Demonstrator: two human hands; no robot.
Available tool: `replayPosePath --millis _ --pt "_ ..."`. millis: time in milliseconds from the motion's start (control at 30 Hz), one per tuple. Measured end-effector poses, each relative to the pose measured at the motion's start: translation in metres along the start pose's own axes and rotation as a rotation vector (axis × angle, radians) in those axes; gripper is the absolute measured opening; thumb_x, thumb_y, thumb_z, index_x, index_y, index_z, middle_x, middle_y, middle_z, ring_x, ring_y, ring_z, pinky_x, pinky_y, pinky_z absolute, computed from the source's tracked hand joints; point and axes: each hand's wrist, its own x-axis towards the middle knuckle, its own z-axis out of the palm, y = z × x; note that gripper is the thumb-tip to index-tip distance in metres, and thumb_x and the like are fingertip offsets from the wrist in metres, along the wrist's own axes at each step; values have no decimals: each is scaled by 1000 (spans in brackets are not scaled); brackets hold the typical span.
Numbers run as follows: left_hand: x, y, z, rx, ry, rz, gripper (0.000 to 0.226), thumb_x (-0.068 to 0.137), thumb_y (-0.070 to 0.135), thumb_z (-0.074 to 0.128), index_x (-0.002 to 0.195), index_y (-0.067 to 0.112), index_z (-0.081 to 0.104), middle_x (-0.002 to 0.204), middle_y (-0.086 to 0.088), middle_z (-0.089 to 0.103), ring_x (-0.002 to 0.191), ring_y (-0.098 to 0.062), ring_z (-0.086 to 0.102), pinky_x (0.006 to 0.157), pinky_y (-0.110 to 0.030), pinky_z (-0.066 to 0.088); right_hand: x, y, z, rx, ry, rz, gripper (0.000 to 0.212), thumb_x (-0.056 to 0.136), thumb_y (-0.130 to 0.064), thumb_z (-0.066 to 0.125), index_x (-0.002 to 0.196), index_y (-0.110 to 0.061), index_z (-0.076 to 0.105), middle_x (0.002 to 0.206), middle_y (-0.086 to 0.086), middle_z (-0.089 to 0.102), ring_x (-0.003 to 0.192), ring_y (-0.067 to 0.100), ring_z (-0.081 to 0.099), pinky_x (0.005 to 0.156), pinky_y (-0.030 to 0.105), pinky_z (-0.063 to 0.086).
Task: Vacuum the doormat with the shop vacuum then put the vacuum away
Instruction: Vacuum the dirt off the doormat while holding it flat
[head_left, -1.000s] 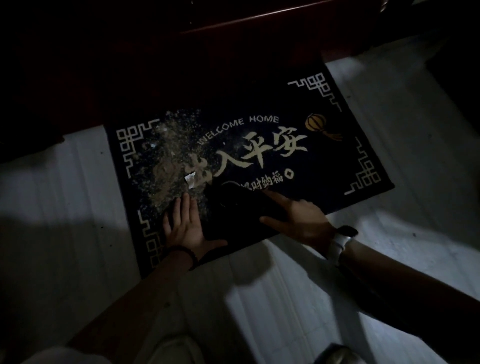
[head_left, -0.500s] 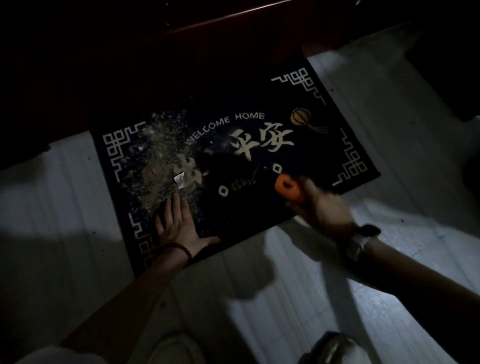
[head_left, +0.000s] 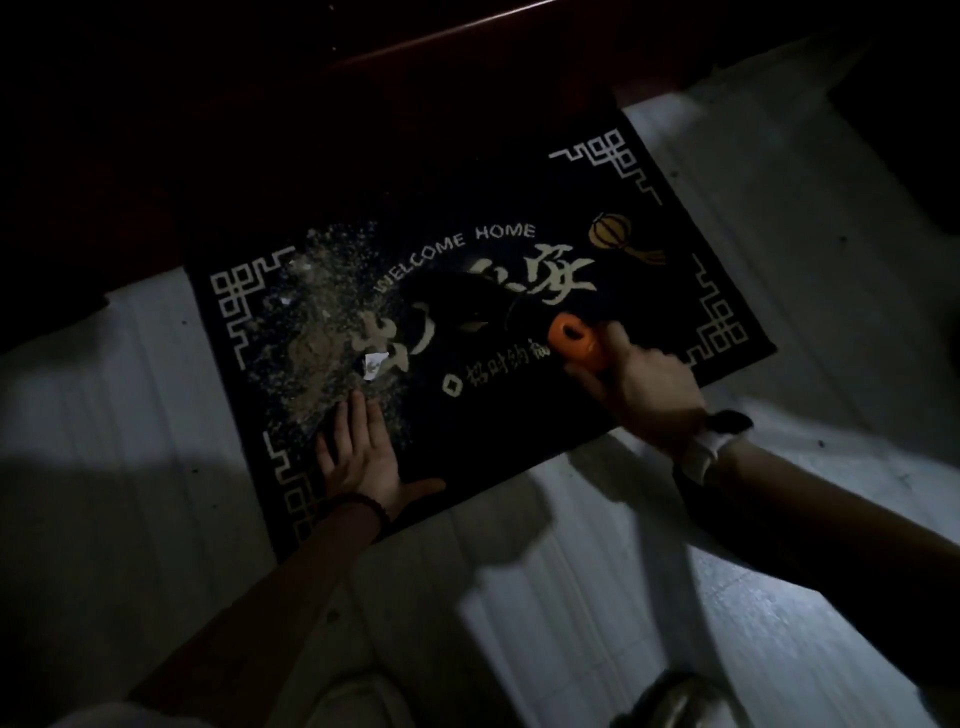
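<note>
Gripping an orange handle (head_left: 575, 345), the right hand (head_left: 641, 387) sits over the right half of the doormat (head_left: 597, 395), fingers curled round the handle's near end; the far end with its hole sticks out up-left past the fingers. A dark vacuum body (head_left: 457, 306) extends from the handle up-left over the mat's centre, covering part of the big gold characters; too dark to make out its shape or nozzle. The left hand (head_left: 363, 460) lies flat, palm down on the mat's near-left part, fingers straight and together pointing away, thumb spread right, holding nothing. Its fingertips (head_left: 356, 402) touch the near edge of a pale dirt patch (head_left: 317, 338) spread across the mat's left half, with a white paper scrap (head_left: 375, 362) just beyond the fingertips. The mat lies skewed on a pale floor (head_left: 597, 597), far edge under shadow. White watch (head_left: 709, 447) on right wrist, dark bead bracelet (head_left: 363, 506) on left.
</note>
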Motion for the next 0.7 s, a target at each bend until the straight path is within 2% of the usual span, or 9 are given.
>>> replayPosePath --millis 67,133,233,333,433,500,533,600,700 --pt "-1 0 0 -6 -1 6 130 62 74 60 146 6 -11 155 -8 -20 143 -24 -18 115 -48 -4 10 -2 -1 74 66 95 46 91 -50 44 119 -14 40 81 0 48 66 22 50 53 27 30" --pt "-1 0 -1 -2 -8 3 130 62 74 60 146 7 -12 154 -8 -21 143 -24 -19 115 -48 -4 0 -11 8 137 38 107 43 92 -48 45 117 -13 39 80 0 50 65 22 51 54 28 33" --pt "1 0 -1 -1 -21 -9 130 61 75 60 146 8 -13 154 -7 -23 142 -24 -19 115 -47 -4 -36 -19 25 95 -109 -37 51 91 -49 43 129 -16 34 95 8 64 80 28 63 64 31 44" --pt "0 0 -1 -15 -30 -11 131 61 76 60 146 8 -13 154 -7 -23 142 -23 -20 115 -47 -4 -47 -12 18 -13 -104 -122 53 90 -52 42 130 -17 34 100 8 65 84 28 64 65 30 43" --pt "0 0 -1 -15 -11 -5 131 61 75 60 146 8 -13 154 -7 -22 142 -23 -19 115 -47 -4 -14 2 -1 28 12 40 45 92 -49 42 121 -14 38 83 5 54 69 26 55 60 29 35" --pt "-1 0 -1 -14 -11 3 131 61 75 60 146 8 -12 155 -7 -21 143 -24 -18 115 -48 -3 5 7 -10 162 100 207 42 92 -46 45 117 -13 38 82 2 48 69 26 53 61 31 35" --pt "-2 0 -1 -13 -16 5 131 62 75 60 146 8 -13 154 -7 -21 143 -24 -18 115 -48 -3 6 5 -8 170 92 219 41 93 -45 45 117 -13 37 83 2 49 71 27 54 61 31 35" --pt "-1 0 -2 -1 -19 1 130 62 75 60 146 7 -13 154 -7 -22 143 -25 -18 115 -48 -3 -9 -9 3 92 -35 96 42 93 -46 43 120 -14 36 85 4 55 74 28 58 61 30 36" --pt "-1 1 -2 15 -24 -15 130 62 76 59 146 8 -13 154 -7 -22 143 -24 -18 116 -47 -2 -46 -27 15 15 -180 -75 50 93 -50 39 131 -19 30 102 8 63 88 28 62 69 32 44"
